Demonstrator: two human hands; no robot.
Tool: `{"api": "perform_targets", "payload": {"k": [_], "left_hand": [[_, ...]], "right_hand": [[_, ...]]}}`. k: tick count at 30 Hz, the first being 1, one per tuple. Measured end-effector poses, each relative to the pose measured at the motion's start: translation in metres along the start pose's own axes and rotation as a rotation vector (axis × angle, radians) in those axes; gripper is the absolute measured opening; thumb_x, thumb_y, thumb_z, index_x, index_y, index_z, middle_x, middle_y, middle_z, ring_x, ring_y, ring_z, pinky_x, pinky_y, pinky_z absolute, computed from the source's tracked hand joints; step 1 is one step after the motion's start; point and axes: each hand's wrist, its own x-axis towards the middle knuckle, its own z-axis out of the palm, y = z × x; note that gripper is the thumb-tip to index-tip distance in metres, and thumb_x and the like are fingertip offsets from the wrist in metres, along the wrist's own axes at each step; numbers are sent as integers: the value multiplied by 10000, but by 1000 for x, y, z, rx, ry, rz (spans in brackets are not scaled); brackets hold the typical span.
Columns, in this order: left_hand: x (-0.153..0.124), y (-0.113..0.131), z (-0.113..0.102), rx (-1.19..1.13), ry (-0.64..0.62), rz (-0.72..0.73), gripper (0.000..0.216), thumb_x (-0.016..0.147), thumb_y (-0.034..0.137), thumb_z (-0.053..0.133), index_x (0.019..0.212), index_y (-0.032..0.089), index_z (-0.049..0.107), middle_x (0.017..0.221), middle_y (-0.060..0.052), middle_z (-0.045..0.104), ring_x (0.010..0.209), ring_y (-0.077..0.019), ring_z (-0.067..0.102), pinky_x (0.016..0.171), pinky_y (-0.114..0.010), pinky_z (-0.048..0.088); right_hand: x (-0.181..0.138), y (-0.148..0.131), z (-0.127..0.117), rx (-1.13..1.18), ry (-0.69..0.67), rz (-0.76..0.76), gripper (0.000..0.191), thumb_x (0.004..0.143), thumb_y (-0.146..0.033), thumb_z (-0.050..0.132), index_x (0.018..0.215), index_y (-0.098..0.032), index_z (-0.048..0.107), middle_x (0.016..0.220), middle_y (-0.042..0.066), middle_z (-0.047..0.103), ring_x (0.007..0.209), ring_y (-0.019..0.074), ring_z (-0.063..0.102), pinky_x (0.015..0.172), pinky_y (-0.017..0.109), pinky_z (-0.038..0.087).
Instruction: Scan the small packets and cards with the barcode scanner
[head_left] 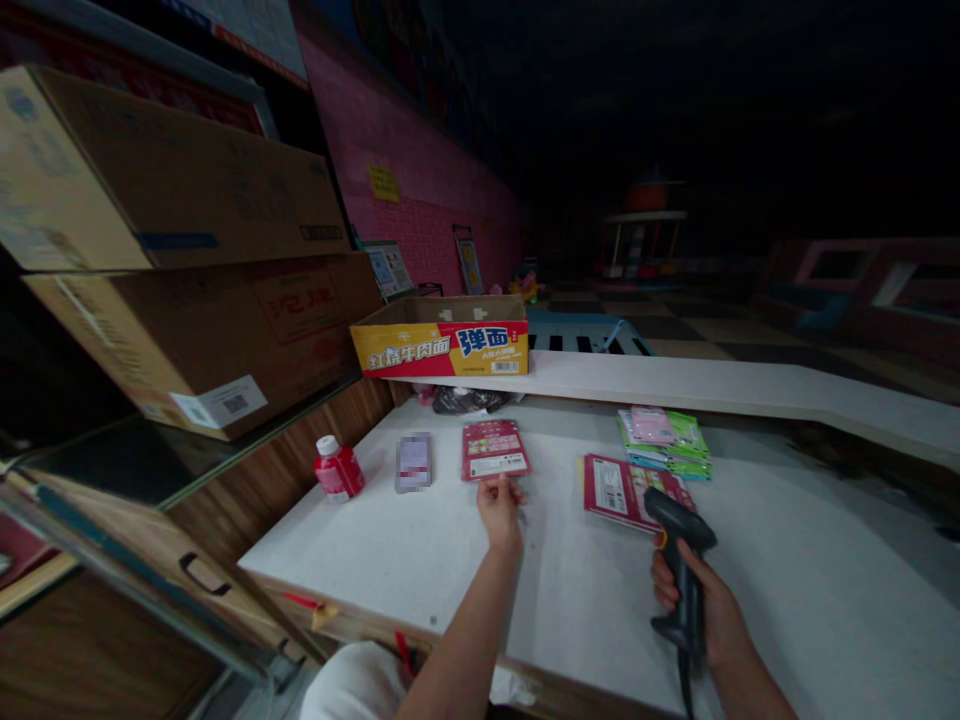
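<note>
My right hand (701, 595) is wrapped round the grip of a black handheld barcode scanner (684, 560), its cable hanging down. The scanner's head overlaps the right end of a small stack of flat red packages (619, 490) with a white barcode label. My left hand (500, 512) has its fingers closed at the near edge of another flat red package (495, 450), which also bears a white label. Part of that grip is hidden. Behind the right-hand stack lies a pile of green and pink packets (667, 440).
A phone (414, 462) and a red bottle with a white cap (337, 468) stand left on the white table (360, 560). A yellow and red open carton (442, 345) sits on the raised ledge (675, 385). Large cardboard boxes (217, 330) are stacked at far left.
</note>
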Motion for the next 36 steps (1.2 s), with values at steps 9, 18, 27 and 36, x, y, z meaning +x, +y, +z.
{"api": "perform_targets", "payload": {"k": [9, 18, 27, 36], "left_hand": [[4, 46, -20, 1232, -222, 567, 191, 788, 323, 666, 942, 228, 731, 1018, -96, 657, 1014, -268, 571, 913, -415, 433], [48, 52, -36, 1579, -320, 500, 277, 859, 339, 608, 1107, 300, 725, 1215, -98, 631, 1169, -304, 504, 996, -478, 369], [53, 45, -40, 1533, -386, 513, 303, 890, 317, 554, 1156, 309, 700, 1263, -97, 607, 1168, -294, 504, 931, -426, 425], [49, 47, -42, 1426, -391, 637, 318, 870, 300, 574, 1172, 316, 673, 1317, -85, 594, 1335, -324, 390, 1125, -622, 132]], "right_hand": [[2, 1, -1, 4, -12, 5, 303, 768, -450, 731, 886, -198, 609, 559, -47, 485, 413, 71, 391, 368, 172, 339], [0, -1, 5, 17, 7, 11, 286, 775, -433, 728, 882, -192, 615, 569, -40, 492, 420, 67, 390, 376, 170, 333], [-1, -5, 4, 43, -4, 54, 279, 750, -411, 750, 844, -184, 618, 560, -39, 482, 421, 66, 385, 377, 172, 341], [2, -5, 3, 66, -3, 43, 296, 738, -419, 760, 834, -182, 610, 555, -45, 477, 425, 66, 385, 380, 170, 337]]}}
